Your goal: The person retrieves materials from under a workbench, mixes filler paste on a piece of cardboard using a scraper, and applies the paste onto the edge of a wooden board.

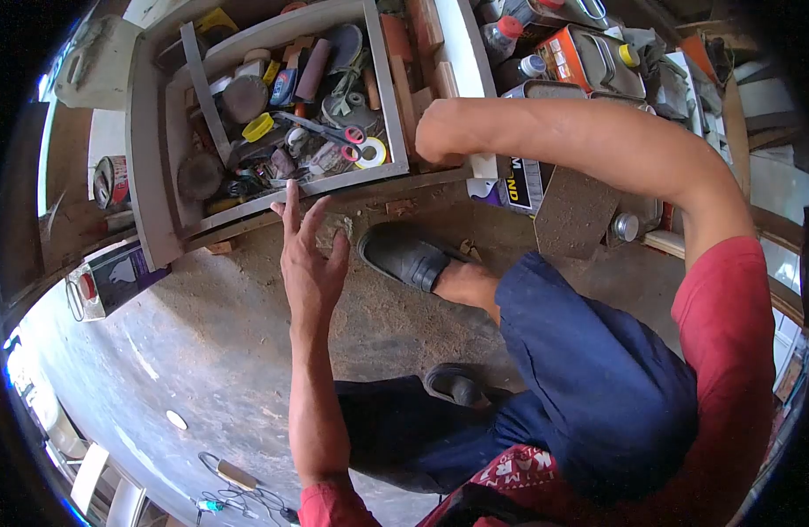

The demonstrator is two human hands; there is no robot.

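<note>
Fingers apart and with nothing in it, my left hand [311,255] is at the front edge of an open wooden drawer [334,183], its fingertips near the rim. My right hand [438,132] is at the drawer's right side, by some wooden pieces; its fingers are hidden from view. Inside the drawer lie scissors [321,129] with pink and black handles, a yellow ring [370,153], a yellow cap [258,128], a brownish roller [313,70], round discs [245,98] and many small parts.
Cans and bottles crowd the right, among them an orange and white can [573,58]. A brown board [577,213] leans below them. A red and white can [111,181] is at the left. Cables and a power strip [237,475] lie on the floor [220,351].
</note>
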